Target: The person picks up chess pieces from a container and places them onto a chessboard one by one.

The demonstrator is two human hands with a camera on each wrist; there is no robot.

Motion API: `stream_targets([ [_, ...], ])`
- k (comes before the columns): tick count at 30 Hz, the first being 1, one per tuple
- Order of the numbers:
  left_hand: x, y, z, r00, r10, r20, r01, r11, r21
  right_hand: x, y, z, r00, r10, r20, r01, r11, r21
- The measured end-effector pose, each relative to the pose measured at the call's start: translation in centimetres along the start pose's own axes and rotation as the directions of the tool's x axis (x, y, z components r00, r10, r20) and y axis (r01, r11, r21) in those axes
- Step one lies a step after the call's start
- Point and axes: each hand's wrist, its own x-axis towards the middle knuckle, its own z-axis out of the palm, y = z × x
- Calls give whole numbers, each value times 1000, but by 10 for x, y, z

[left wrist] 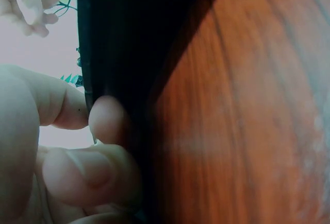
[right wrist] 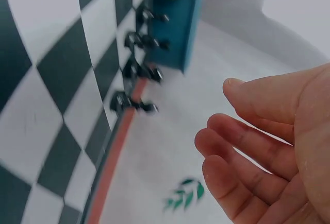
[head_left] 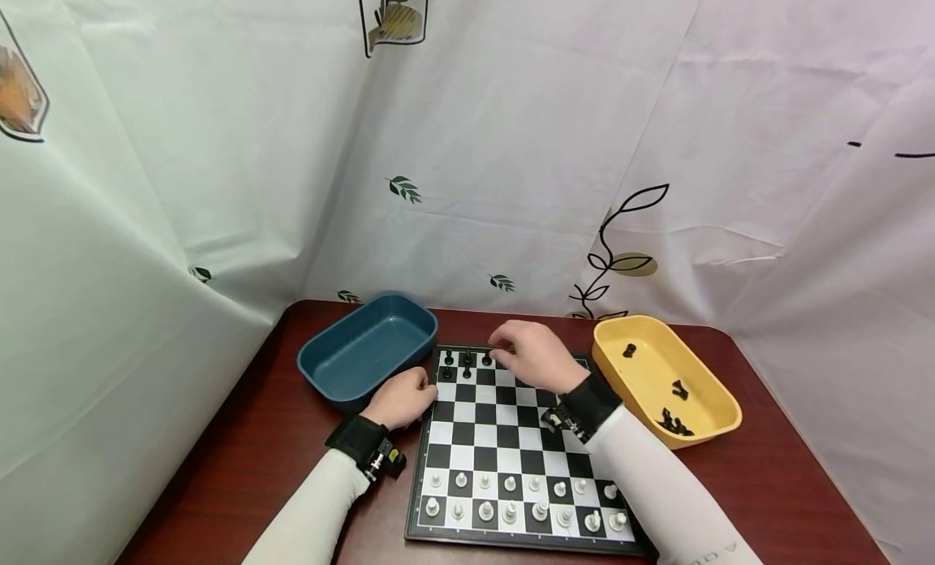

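Observation:
A black-and-white chessboard (head_left: 485,436) lies on the table, its white chess pieces (head_left: 510,513) in two rows along the near side. Several black chess pieces (head_left: 467,373) stand at its far left corner. My left hand (head_left: 401,398) is at the board's left edge; in the left wrist view the thumb (left wrist: 93,175) and bent fingers grip that dark edge. Over the far side of the board, just right of the black pieces, hovers my right hand (head_left: 539,356). Its fingers (right wrist: 242,183) are loosely bent with nothing between them in the right wrist view.
To the right of the board a yellow tray (head_left: 719,390) holds several black pieces (head_left: 674,423). A blue tray (head_left: 321,378) sits beyond my left hand, near the board's far left corner. White patterned cloth (head_left: 467,224) hangs behind the reddish-brown table (head_left: 241,435).

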Motion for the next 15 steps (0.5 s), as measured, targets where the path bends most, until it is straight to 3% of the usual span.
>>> stream_targets([
  [15,0,1,0,1000,-13,5,13,1000,1,-45,45,-50,974,159,-163,-152,987,57],
])
